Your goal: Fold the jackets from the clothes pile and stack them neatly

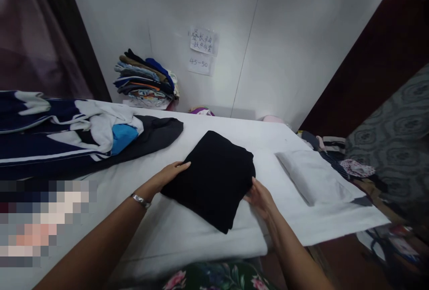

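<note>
The white cloth-covered table (187,236) carries the work. On its left lies an unfolded heap of navy, white and blue garments (77,136), judged not yet processed. A folded white cloth (311,176) lies on the table's right end, well apart from your hands. At centre sits the black fabric garment folded into a compact square (214,176); folding appears essentially complete. Your left hand (169,174) lies flat and open, fingers extended against the garment's left edge. Your right hand (259,198) touches the right edge, fingers curled at the fabric; whether it grips cannot be determined. A stack of folded multicoloured clothes (145,80) stands against the wall behind. Nothing obstructs either hand.
</note>
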A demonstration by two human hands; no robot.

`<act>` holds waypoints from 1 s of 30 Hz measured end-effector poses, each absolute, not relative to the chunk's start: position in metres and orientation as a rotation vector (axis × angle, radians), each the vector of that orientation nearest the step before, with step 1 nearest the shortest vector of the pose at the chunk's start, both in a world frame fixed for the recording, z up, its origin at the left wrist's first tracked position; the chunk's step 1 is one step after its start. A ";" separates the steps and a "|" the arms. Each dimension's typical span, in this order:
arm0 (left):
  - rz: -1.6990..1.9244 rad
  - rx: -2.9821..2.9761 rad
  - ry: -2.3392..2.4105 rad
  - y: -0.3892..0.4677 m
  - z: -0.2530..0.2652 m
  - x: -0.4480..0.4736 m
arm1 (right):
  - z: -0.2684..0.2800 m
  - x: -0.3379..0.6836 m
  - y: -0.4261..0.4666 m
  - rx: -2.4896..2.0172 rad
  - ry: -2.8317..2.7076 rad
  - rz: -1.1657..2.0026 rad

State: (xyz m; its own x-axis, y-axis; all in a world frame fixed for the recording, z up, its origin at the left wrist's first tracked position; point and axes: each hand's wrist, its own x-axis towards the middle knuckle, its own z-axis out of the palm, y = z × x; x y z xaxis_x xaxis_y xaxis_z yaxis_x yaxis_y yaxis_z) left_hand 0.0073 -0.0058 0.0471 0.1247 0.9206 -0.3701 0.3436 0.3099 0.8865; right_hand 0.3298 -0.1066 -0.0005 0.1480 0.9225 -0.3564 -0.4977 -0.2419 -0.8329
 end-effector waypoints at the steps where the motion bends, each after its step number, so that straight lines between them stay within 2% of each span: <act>1: 0.633 1.254 1.460 -0.008 0.047 0.008 | 0.001 0.327 -0.110 -1.134 -0.526 1.498; 6: 0.674 1.320 1.494 -0.010 0.048 0.017 | 0.011 0.318 -0.109 -1.137 -0.569 1.649; 13: 0.713 1.341 1.463 -0.008 0.051 0.018 | 0.017 0.309 -0.096 -1.248 -0.704 1.661; 22: 0.653 1.468 1.463 -0.006 0.043 0.015 | 0.002 0.287 -0.093 -1.195 -0.432 1.524; 30: 0.651 1.418 1.467 -0.006 0.040 0.008 | 0.016 0.285 -0.093 -1.112 -0.261 1.658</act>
State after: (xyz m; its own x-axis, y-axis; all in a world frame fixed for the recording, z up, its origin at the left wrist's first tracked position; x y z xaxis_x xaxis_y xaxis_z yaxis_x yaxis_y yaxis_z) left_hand 0.0082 -0.0055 0.0397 0.1350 0.9544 -0.2664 0.4428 0.1824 0.8779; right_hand 0.2854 -0.0934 0.0157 0.0072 0.8465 -0.5324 -0.6416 -0.4044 -0.6518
